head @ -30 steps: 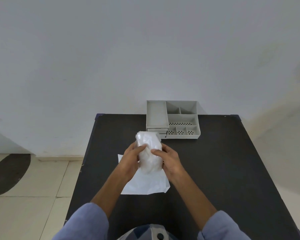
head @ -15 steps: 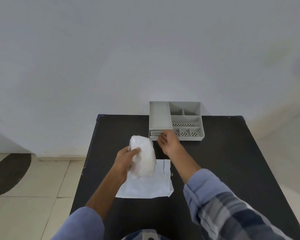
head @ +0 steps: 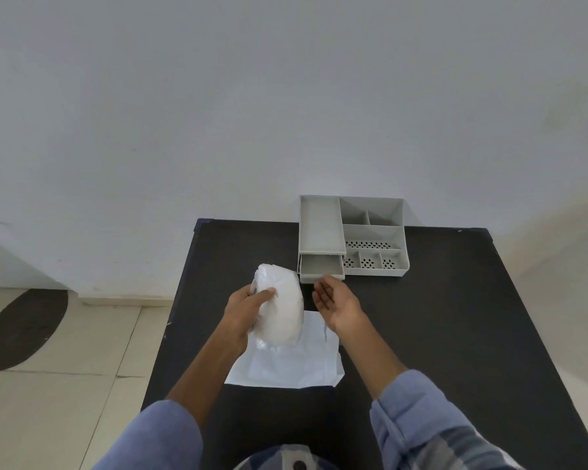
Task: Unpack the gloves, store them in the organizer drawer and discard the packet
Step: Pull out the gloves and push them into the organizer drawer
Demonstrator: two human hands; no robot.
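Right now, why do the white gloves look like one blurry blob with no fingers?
Head view: the gloves, bunched in the left hand, are washed out by even light, so the folds vanish. The white packet under them blends in too. The grey organizer stays sharp; the table edges splay with the wide lens.

Left hand (head: pixel 243 310) grips gloves (head: pixel 280 308); right hand (head: pixel 336 301) empty beside pulled-out drawer (head: pixel 321 270).
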